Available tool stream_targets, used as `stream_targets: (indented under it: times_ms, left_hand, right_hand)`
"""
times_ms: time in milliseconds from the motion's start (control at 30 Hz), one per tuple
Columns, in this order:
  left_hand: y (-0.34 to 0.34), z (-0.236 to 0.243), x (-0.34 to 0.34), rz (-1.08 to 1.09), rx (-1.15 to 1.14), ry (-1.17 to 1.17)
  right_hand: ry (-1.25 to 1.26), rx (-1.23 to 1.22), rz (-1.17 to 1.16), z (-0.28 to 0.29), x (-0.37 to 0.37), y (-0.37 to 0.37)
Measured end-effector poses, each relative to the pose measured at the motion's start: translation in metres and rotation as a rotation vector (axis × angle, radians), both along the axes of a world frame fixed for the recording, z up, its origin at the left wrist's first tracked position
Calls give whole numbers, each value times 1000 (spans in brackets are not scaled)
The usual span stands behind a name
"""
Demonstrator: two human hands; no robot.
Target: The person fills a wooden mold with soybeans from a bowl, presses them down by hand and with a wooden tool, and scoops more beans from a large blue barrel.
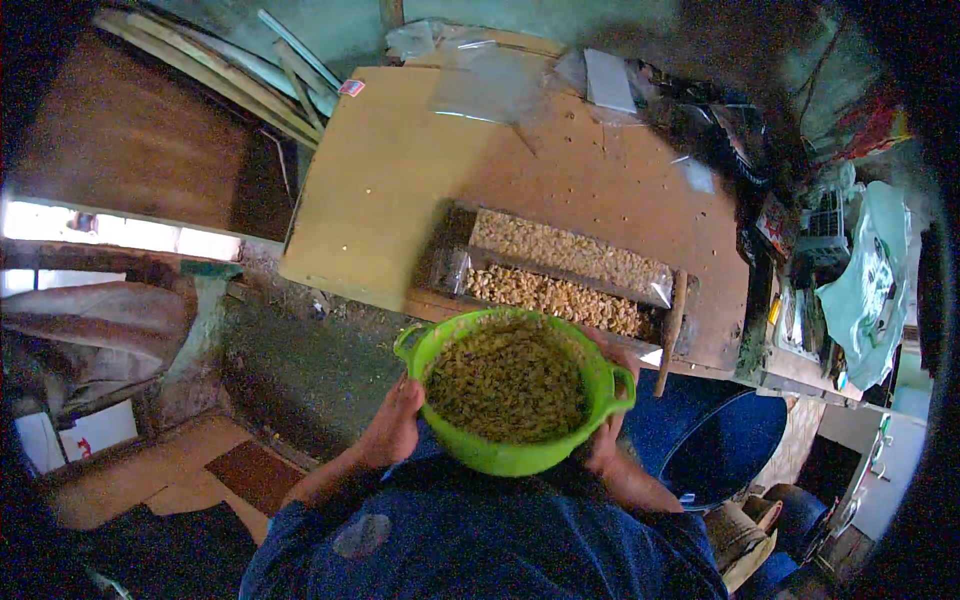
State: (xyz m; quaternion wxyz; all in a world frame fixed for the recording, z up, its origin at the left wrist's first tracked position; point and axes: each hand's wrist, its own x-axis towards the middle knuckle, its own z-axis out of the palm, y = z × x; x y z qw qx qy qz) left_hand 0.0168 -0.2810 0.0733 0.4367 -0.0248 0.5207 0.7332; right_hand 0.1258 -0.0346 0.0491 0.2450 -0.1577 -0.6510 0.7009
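Note:
Close to my body I hold a round green plastic basin (490, 460) with two loop handles. A coarse, damp-looking brownish-green mixture (508, 385) fills much of it. My left hand (392, 425) grips the basin's left side below its handle. Around the right side is my right hand (605, 440), its fingers partly hidden behind the rim. Just beyond the basin, on the table, lies a long mould (455, 235) with two rows. Its far row holds a pressed pale grain block (560, 255); the near row holds looser, browner puffed pieces (550, 298).
A wooden stick (672, 335) leans at the mould's right end on the brown tabletop (380, 200). Clear plastic bags (490, 85) lie along the far edge. A blue barrel (730, 445) stands below right, and wooden planks (220, 75) lean at far left.

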Motion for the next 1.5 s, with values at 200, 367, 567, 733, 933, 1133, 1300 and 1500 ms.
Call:
stream_targets:
  times_ms: [200, 367, 567, 733, 933, 1133, 1300, 1500]
  left_hand:
    - [-5, -22, -22, -27, -35, -16]
    - [2, 10, -34, -10, 67, -68]
    - [10, -2, -43, -32, 138, -101]
    - [-6, -64, -33, 81, -25, -78]
    - [34, -7, -44, -15, 171, -167]
    - [46, -23, -28, -62, 147, -42]
    - [59, -45, -26, -91, 51, -10]
    - [84, -31, -14, -119, 150, -54]
  right_hand:
    - [30, -63, -18, -7, -6, -15]
    - [-157, 123, -47, 15, -12, -14]
    - [28, -68, -37, 2, -15, -16]
    - [-213, -162, -73, 18, -3, -15]
    - [-200, -225, -105, 25, -4, -7]
    - [-60, -25, -88, 26, 15, 9]
    - [-203, 16, -145, 19, 29, 25]
    - [-160, -20, -162, 38, 34, 39]
